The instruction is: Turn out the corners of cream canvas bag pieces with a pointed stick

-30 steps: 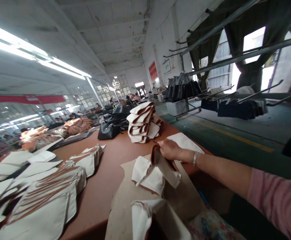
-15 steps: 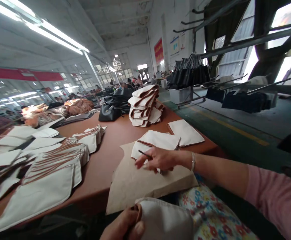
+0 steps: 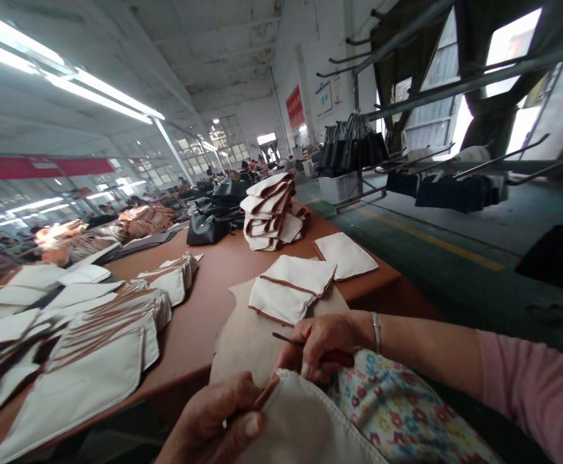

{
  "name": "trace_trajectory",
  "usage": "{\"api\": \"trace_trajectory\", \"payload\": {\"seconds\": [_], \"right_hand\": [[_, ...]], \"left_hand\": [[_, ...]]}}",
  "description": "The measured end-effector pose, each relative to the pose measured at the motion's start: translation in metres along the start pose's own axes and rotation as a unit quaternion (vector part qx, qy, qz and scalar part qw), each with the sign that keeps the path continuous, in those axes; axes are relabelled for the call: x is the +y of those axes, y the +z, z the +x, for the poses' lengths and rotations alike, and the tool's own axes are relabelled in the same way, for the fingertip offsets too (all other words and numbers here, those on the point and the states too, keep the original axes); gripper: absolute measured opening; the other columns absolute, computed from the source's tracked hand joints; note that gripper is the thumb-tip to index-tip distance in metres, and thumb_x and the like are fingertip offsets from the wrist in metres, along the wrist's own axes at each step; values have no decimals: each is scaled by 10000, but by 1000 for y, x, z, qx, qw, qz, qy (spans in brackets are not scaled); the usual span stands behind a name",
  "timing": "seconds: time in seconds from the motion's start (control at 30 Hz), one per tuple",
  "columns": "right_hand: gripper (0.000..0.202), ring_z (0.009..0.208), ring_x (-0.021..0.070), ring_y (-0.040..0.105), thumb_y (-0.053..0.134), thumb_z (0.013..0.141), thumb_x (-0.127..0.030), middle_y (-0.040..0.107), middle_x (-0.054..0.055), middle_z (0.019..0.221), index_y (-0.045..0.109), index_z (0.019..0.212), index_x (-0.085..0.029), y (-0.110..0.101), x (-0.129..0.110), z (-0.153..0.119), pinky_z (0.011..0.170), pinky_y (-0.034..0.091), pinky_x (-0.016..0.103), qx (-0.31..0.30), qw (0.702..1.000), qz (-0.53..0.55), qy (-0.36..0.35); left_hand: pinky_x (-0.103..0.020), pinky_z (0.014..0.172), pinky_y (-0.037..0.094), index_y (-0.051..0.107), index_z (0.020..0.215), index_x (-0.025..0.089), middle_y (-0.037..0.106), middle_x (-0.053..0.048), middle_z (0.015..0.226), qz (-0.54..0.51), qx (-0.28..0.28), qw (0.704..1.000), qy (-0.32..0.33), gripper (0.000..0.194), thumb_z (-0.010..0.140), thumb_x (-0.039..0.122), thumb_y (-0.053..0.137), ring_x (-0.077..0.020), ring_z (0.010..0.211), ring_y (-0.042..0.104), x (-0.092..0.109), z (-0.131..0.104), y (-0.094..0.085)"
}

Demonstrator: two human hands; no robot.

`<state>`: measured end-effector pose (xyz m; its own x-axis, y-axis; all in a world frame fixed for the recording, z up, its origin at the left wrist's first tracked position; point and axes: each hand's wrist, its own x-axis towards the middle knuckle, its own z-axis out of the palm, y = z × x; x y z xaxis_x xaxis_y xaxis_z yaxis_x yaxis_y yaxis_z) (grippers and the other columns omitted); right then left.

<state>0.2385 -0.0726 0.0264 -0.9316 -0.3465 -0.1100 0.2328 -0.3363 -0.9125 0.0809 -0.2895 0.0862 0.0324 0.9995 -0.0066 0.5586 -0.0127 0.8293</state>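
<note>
My left hand [image 3: 218, 412] is closed on the brown edge of a white stitched fabric piece [image 3: 305, 419] at the bottom of the view. My right hand [image 3: 317, 345] meets the same piece at its upper corner, the fingers bent and pressed together. From that hand sticks a slim tool [image 3: 286, 338] with a thin dark tip pointing left. A dark red part, apparently its handle, shows under the palm. On the brown paper sheet [image 3: 236, 341] beyond my hands lies a folded white piece with brown trim [image 3: 291, 287].
Another white piece [image 3: 346, 254] lies at the right of the brown table [image 3: 209, 290]. Behind stand a tall white stack [image 3: 267, 212] and black bags [image 3: 209, 225]. Rows of white pieces [image 3: 102, 361] cover the left side. A metal rack [image 3: 407, 109] stands right.
My right hand has come back from the folded white piece on the paper to the piece in my left hand. The held piece has been raised slightly, and the view has shifted.
</note>
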Motion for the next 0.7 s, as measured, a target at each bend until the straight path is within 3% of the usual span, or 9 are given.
{"api": "trace_trajectory", "payload": {"seconds": [0.17, 0.27, 0.4, 0.5, 0.6, 0.7], "right_hand": [[464, 387, 61, 485, 606, 586, -125, 663, 8, 757, 601, 1049, -99, 12, 17, 0, 340, 351, 150, 19, 993, 72, -92], [498, 356, 55, 436, 610, 569, -147, 628, -28, 714, 551, 1063, -143, 11, 14, -2, 325, 326, 153, 14, 989, 94, -115], [412, 357, 51, 413, 747, 623, -247, 541, -76, 578, 561, 981, -166, 9, 1, -13, 332, 324, 137, 71, 995, -72, -4], [367, 336, 58, 396, 775, 657, -315, 500, -96, 493, 572, 928, -173, 14, -5, -20, 327, 314, 141, 152, 958, -235, 66], [392, 382, 64, 445, 776, 661, -348, 558, -76, 556, 593, 962, -177, 23, -1, -18, 362, 335, 148, 185, 931, -307, 67], [337, 480, 49, 466, 782, 647, -298, 547, -68, 623, 611, 901, -157, 28, 10, -12, 439, 345, 138, 190, 917, -351, 6]], "left_hand": [[-235, 692, 460, 696, 851, 158, 611, -48, 821, -16, -21, 1000, -15, 285, 890, 415, 581, -184, 762, 551, 10, 2, -2], [-223, 667, 437, 686, 839, 153, 577, -35, 792, -2, -2, 1000, -19, 318, 908, 432, 549, -169, 742, 529, 14, 4, -4], [-197, 610, 394, 662, 762, 156, 541, -2, 737, 45, 36, 997, -51, 309, 902, 414, 564, -144, 694, 499, 1, 6, -7], [-196, 621, 384, 679, 727, 154, 578, 4, 714, 88, 50, 992, -75, 272, 882, 360, 591, -154, 705, 519, -14, 10, 2], [-195, 624, 385, 704, 826, 157, 632, 2, 743, 72, 46, 990, -108, 162, 854, 271, 592, -169, 729, 546, -21, 16, 18], [-199, 652, 397, 672, 928, 169, 633, 7, 776, 29, 22, 992, -117, 139, 842, 227, 579, -169, 749, 550, -18, 20, 31]]}}
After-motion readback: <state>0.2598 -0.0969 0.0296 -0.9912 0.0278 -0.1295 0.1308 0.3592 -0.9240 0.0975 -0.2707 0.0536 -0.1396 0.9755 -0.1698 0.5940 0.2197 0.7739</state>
